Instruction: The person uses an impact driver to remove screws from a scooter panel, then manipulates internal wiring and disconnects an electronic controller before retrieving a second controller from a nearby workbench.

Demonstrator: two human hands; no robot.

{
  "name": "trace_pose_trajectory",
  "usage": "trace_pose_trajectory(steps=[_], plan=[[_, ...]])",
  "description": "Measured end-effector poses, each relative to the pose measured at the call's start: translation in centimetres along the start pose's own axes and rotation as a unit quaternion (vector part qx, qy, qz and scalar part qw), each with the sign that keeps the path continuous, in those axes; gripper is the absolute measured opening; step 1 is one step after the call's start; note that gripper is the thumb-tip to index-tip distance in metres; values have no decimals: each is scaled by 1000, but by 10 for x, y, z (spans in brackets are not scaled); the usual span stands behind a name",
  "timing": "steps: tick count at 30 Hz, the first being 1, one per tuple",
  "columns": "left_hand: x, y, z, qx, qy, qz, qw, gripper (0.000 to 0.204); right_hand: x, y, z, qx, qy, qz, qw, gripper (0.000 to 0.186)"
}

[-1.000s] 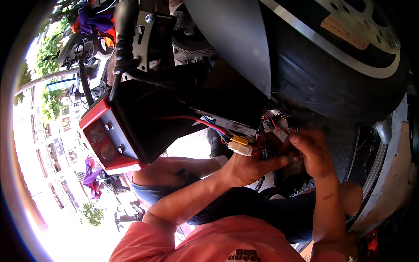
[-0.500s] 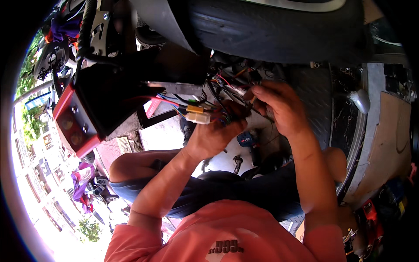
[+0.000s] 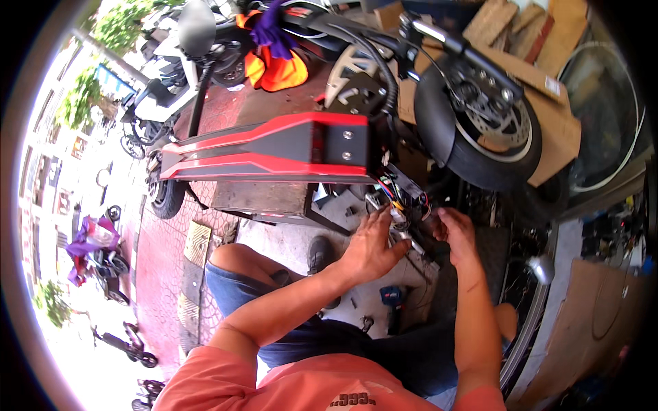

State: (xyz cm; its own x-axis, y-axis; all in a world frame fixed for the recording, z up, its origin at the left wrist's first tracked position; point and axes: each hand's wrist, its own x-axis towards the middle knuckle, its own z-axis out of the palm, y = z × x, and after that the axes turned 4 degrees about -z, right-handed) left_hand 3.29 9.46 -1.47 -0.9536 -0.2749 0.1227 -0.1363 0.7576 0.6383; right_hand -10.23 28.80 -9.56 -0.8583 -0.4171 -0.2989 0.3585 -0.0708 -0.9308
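Note:
An electric scooter lies across the view, its black and red deck (image 3: 267,151) leading toward the front wheel (image 3: 473,144). Coloured wires and connectors (image 3: 394,202) hang from the deck's right end, near a small metal-cased part (image 3: 411,183). My left hand (image 3: 370,250) rests at this bundle with its fingers stretched and thumb apart, touching or just over the connectors. My right hand (image 3: 452,233) is right of it, fingers curled beside the wires; what lies between them is too small to make out.
A drill (image 3: 392,301) lies on the floor between my legs, near my shoe (image 3: 322,260). A worn wooden box (image 3: 260,198) stands under the deck. Behind are parked scooters (image 3: 157,89), orange cloth (image 3: 274,65) and cardboard (image 3: 555,137). A flattened board (image 3: 596,322) lies at right.
My view has lifted and widened, showing the whole scooter. My left hand's fingers have straightened from around the connectors. My right hand stays curled at the wires.

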Motion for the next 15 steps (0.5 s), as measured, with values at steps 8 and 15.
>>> trace_pose_trajectory(steps=[8,15], plan=[[30,42,-246,41,130,232,963,28,-34,-36,12,-356,-68,-89,928,19],[108,-101,-379,314,29,-108,943,58,-93,-128,81,-255,-39,-217,941,18]])
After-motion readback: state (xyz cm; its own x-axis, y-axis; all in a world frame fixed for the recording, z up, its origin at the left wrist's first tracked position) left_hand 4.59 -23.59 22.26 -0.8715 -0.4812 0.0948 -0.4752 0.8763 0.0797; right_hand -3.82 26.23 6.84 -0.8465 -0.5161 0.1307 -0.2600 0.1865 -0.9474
